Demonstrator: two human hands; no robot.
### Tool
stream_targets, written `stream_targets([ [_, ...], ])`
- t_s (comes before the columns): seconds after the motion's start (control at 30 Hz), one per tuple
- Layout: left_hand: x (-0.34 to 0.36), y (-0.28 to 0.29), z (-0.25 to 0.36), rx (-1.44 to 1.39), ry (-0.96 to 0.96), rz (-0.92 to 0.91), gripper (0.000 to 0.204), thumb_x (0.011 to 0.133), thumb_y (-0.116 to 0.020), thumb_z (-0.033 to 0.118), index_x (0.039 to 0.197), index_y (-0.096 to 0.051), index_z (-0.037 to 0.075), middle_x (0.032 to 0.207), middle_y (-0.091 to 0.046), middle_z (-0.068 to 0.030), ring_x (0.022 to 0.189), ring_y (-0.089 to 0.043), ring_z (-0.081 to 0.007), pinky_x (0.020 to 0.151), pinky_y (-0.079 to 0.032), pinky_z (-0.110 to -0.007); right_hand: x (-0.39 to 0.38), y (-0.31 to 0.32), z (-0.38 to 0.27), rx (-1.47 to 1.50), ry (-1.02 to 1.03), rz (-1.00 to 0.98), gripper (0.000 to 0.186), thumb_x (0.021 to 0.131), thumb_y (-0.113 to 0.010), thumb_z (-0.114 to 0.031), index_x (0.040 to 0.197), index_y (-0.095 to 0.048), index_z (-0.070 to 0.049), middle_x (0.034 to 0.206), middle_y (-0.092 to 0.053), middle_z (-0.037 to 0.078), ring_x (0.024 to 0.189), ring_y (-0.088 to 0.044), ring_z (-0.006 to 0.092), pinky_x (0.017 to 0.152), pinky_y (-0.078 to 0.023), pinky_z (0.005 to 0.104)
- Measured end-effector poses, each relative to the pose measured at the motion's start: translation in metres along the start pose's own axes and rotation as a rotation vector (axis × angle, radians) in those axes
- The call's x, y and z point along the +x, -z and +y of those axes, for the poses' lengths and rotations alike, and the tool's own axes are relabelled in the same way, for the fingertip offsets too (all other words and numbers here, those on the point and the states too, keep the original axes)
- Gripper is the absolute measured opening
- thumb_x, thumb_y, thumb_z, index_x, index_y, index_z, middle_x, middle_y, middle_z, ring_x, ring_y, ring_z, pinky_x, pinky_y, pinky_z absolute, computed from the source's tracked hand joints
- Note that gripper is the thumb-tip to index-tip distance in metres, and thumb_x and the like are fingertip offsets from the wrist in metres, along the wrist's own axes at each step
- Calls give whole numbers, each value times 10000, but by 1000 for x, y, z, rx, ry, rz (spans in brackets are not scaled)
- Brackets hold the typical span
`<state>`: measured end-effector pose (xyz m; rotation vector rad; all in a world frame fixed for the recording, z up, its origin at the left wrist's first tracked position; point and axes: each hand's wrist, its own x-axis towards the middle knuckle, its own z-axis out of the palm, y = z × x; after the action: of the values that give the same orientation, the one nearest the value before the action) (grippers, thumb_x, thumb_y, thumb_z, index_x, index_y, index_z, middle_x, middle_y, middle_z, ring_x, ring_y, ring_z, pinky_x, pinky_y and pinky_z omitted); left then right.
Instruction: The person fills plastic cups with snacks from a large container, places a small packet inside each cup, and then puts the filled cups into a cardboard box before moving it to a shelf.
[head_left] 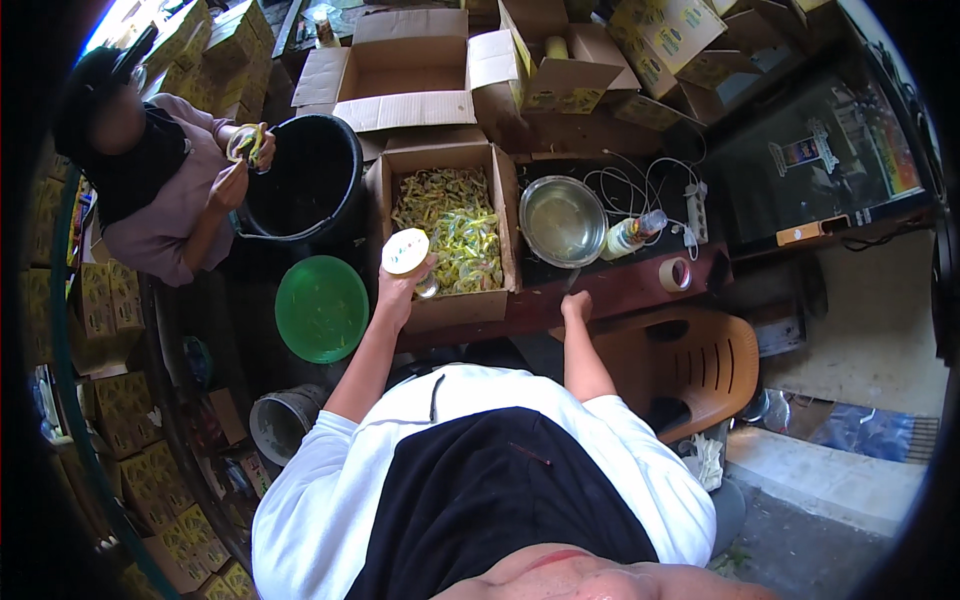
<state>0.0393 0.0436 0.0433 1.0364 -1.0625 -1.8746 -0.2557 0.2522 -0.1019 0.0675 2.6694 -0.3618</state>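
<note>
My left hand (398, 288) is closed around a round container with a pale, printed top (405, 252), held over the near left corner of an open cardboard box (455, 312). Small clear and yellow-green packets (465, 240) fill much of that box. Just in front of the table edge, my right hand (577, 306) is closed, fingers curled. A thin greyish shape shows above it, too small to name, so what it grips cannot be made out. Beyond this hand sits a round metal bowl (563, 222).
A green plastic basin (321, 310) and black tub (345, 150) are at my left, where a co-worker (160, 190) holds a yellowish strip. To the right are a bottle (632, 232), tape roll (675, 274), power strip (696, 212) and orange chair (725, 365). Open cartons (400, 112) stand behind.
</note>
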Motion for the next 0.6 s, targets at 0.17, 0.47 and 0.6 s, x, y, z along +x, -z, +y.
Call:
stream_targets([
  [0.17, -3, 3, 1, 10, -5, -19, 480, 737, -831, 81, 1157, -603, 58, 1062, -653, -6, 973, -605, -111, 844, -494, -284, 10, -3, 6, 0, 33, 6, 332, 836, -643, -227, 1113, -642, -44, 1179, -638, 187, 1110, -606, 357, 911, -506, 459],
  [0.47, -6, 6, -1, 100, 4, -76, 493, 743, -795, 8, 1187, -587, 62, 1068, -659, -9, 988, -614, -114, 876, -476, -284, 9, 7, -12, 14, -73, -4, 232, 840, -608, -127, 1032, -669, -14, 1116, -666, 191, 1060, -643, 340, 879, -542, 451],
  [0.6, -7, 13, -7, 92, -18, -80, 494, 744, -794, 8, 1187, -583, 63, 1051, -661, -9, 970, -620, -117, 869, -484, -289, 7, 6, -21, 60, -111, -5, 232, 843, -589, -99, 1036, -675, -4, 1117, -669, 188, 1050, -649, 343, 872, -550, 440],
])
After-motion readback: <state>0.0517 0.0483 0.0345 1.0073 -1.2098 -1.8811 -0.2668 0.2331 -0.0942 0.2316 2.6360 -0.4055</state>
